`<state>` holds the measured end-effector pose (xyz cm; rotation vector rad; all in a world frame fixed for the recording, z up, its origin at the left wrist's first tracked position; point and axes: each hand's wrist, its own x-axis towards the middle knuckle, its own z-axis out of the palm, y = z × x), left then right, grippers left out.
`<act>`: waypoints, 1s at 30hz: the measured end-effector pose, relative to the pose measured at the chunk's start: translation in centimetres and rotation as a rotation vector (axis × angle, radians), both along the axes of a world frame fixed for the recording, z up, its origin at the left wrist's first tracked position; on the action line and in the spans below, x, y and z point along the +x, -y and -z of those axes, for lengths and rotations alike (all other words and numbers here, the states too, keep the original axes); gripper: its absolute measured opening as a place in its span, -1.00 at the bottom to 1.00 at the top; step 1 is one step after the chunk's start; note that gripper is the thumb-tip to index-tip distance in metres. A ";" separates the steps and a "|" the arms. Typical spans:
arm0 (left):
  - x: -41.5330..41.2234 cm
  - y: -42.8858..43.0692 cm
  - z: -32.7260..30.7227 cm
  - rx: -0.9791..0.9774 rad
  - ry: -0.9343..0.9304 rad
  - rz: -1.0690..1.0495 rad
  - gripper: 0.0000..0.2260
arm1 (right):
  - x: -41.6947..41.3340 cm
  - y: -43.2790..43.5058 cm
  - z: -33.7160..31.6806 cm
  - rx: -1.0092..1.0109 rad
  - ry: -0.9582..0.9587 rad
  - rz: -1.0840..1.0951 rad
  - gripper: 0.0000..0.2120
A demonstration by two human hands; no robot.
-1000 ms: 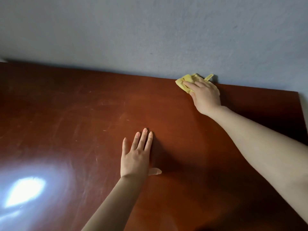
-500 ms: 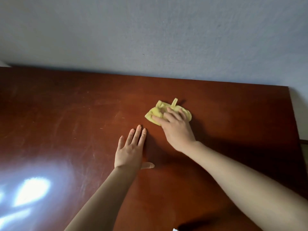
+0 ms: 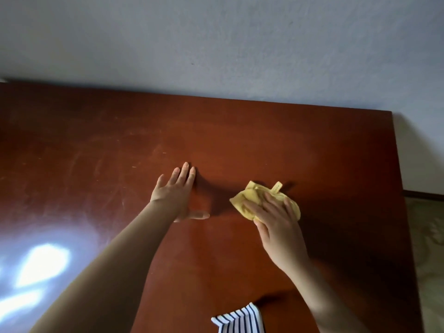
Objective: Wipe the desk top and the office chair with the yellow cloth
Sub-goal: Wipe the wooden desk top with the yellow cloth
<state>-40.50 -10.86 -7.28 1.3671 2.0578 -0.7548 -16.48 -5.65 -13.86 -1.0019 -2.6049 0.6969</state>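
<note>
A scrap of striped fabric (image 3: 236,319) juts in at the near edge of the desk (image 3: 96,140). Towards the near left corner a bright patch of light (image 3: 40,263) glares off the reddish-brown top. Further in, right of the middle, the right hand (image 3: 278,227) lies on the cloth (image 3: 249,200). Its fingers (image 3: 271,200) are laid fairly straight across the bunched yellow fabric and press it flat on the desk. A small tag (image 3: 276,188) sticks out on the far side. Just left of it, apart from the cloth, the left hand (image 3: 177,195) rests palm down on the bare wood, fingers straight and close together, thumb out to the right, holding nothing. The desk's far edge meets a grey wall (image 3: 216,44). Past the right edge is patterned floor (image 3: 427,236).
</note>
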 end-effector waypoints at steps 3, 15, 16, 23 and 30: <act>0.0 -0.2 0.1 -0.034 -0.002 0.010 0.07 | 0.7 -2.5 -0.6 0.010 -0.016 0.086 -0.50; 0.6 1.4 1.7 0.161 -0.058 0.011 0.13 | -3.0 -18.6 -0.9 0.074 0.153 0.274 -0.57; 0.6 1.4 1.7 0.167 -0.062 0.010 0.12 | -3.5 -19.6 -0.9 0.073 0.183 0.292 -0.58; 0.4 1.6 2.0 0.199 -0.087 0.015 0.13 | -6.3 -20.7 -0.2 0.037 0.197 0.417 -0.62; 0.4 1.6 1.9 0.197 -0.099 0.026 0.12 | -4.7 -13.6 0.1 0.059 0.040 0.112 -0.69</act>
